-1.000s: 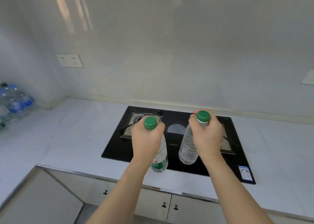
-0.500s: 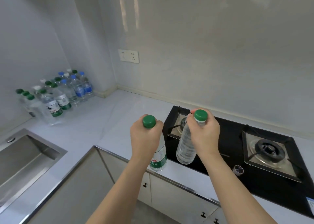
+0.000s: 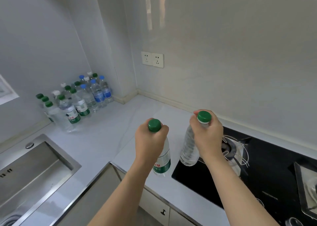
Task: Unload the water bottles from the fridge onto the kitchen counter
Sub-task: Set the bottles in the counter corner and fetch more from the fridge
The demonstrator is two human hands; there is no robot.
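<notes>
The left hand (image 3: 149, 140) grips a green-labelled bottle (image 3: 162, 164) and the right hand (image 3: 206, 136) a clear bottle (image 3: 188, 150), both held above the counter (image 3: 106, 136) beside the stove (image 3: 267, 174), right of the bottle cluster (image 3: 77, 100)

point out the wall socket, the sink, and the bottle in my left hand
Wall socket (image 3: 152, 59): head view, middle of its white faceplate.
Sink (image 3: 56, 159): head view, steel wall of the basin.
Bottle in left hand (image 3: 162, 165): head view, on its green label, below the left hand (image 3: 150, 140).
</notes>
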